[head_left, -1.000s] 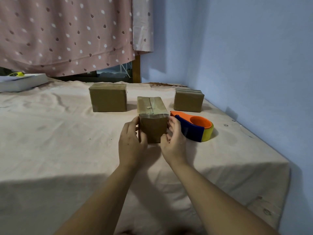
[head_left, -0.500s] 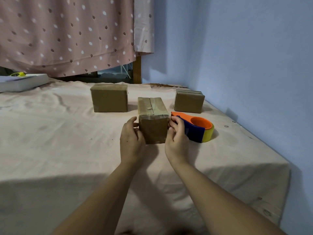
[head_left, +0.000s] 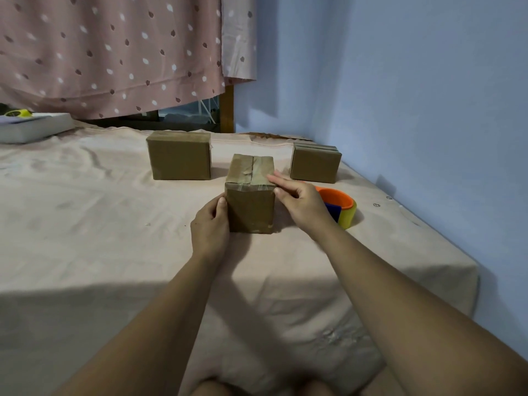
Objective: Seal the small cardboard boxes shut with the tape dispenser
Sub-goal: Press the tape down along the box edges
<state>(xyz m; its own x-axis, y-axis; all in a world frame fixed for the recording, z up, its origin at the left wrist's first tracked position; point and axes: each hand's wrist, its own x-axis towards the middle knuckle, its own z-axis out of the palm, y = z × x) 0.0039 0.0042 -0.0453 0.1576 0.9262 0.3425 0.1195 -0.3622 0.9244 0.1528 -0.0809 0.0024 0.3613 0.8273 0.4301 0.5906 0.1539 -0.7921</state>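
The small cardboard box (head_left: 250, 207), on the bed (head_left: 114, 238) just beside the tape dispenser (head_left: 340, 205), is being gripped at its left side by the left hand (head_left: 210, 224). The right hand (head_left: 303, 201), now raised from the box's side, is being pressed with forefinger outstretched onto the taped top edge, seemingly to smooth the seal.

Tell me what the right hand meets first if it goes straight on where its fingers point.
The taped top of the middle brown cardboard box: the right hand points left across its near right edge, fingertips seemingly in contact.
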